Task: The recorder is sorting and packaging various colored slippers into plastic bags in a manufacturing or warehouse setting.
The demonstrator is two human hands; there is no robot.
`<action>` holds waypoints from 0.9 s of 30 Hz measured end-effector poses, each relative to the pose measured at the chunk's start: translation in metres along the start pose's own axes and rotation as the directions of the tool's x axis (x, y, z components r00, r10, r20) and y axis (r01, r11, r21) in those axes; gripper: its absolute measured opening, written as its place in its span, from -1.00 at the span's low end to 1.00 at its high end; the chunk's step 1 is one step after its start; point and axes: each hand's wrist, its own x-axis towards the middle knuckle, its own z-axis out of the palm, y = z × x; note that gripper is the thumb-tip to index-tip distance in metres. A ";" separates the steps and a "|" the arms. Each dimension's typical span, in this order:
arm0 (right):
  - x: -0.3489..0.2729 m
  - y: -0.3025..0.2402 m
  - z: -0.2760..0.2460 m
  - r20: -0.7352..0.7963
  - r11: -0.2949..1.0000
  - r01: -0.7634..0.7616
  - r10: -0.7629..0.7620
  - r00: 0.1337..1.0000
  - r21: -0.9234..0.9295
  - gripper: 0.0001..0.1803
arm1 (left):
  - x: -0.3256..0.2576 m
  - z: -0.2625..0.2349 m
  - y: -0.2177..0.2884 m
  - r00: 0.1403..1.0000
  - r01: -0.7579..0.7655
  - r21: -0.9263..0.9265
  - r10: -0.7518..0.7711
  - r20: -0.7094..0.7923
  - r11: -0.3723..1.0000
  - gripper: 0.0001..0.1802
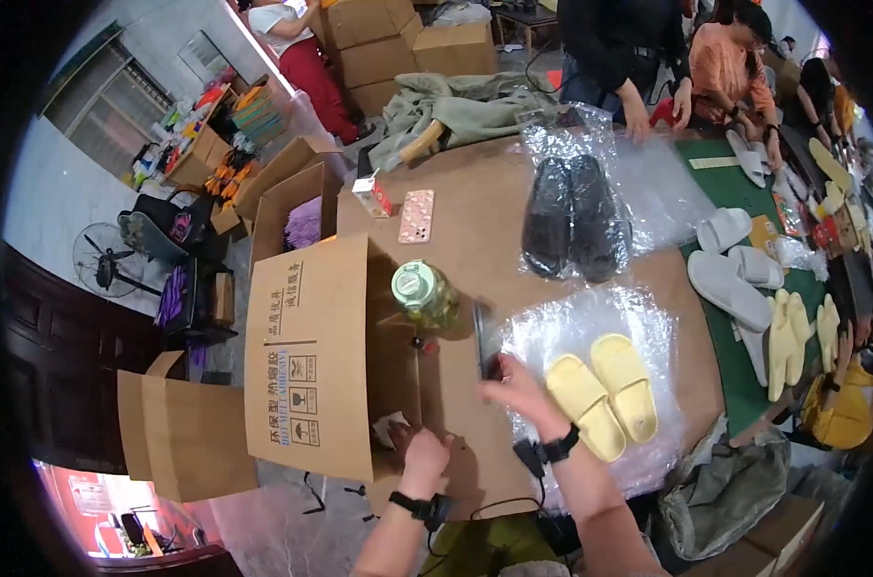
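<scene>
My left hand (pixel 423 454) is closed at the mouth of an open cardboard box (pixel 307 356), pinching a small crumpled white piece (pixel 390 429). To its right, my right hand (pixel 523 392) is closed on the lower end of a thin dark flat object (pixel 482 338), blurred and seen nearly edge-on. A pair of yellow slides (pixel 605 396) lies on clear plastic bags (pixel 528 332) just right of that hand. Beyond my hands stands a bottle with a pale green lid (pixel 414 283). Close to its base lies a small black-and-red item (pixel 422 344).
Black slides in clear plastic (pixel 576 216), a pink patterned phone (pixel 417 215) and a small red-and-white box (pixel 372 196) lie farther back. White slippers (pixel 730 288) and yellow gloves (pixel 787 344) rest on a green mat at right. Co-workers (pixel 730 72) stand across the table.
</scene>
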 end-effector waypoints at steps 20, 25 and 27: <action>0.071 0.037 0.201 -0.096 0.472 0.014 -0.209 0.973 -0.881 -0.17 | -0.179 -0.025 -0.071 0.736 -0.283 -0.607 0.574 0.359 0.742 -0.46; 0.000 0.038 0.164 -0.203 0.667 0.210 -0.485 0.851 -0.715 -0.13 | -0.143 0.079 -0.165 0.668 -0.342 -0.517 0.590 0.453 0.785 -0.55; -0.053 0.034 0.154 -0.280 0.807 0.347 -0.514 0.811 -0.478 -0.38 | -0.134 0.095 -0.181 0.601 -0.390 -0.430 0.579 0.551 0.814 -0.54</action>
